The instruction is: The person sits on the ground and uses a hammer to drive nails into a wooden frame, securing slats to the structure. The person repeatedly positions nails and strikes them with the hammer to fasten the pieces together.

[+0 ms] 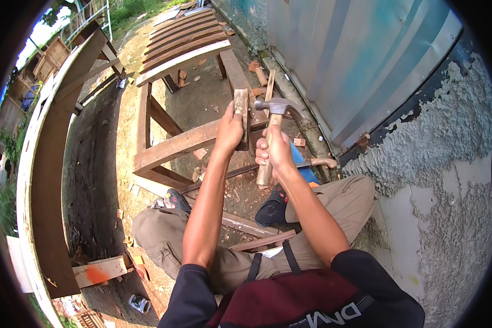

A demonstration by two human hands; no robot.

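My right hand (275, 146) is wrapped round the wooden handle of a claw hammer (277, 105). The hammer's metal head is up, its face toward the wood block (241, 104) and its claw to the right. My left hand (230, 129) grips this short, rough block, which stands at the near right corner of a wooden bench frame (181, 143). Several brown slats (185, 39) lie across the far part of the frame. The hammer face and the block look close; whether they touch I cannot tell.
A long-bladed tool with a wooden handle (323, 163) lies by a blue object (307, 174) near my right knee. Wood strips (265, 240) lie by my legs. A corrugated metal sheet (361, 60) borders the right; a long wooden structure (49, 180) and a can (140, 303) are left.
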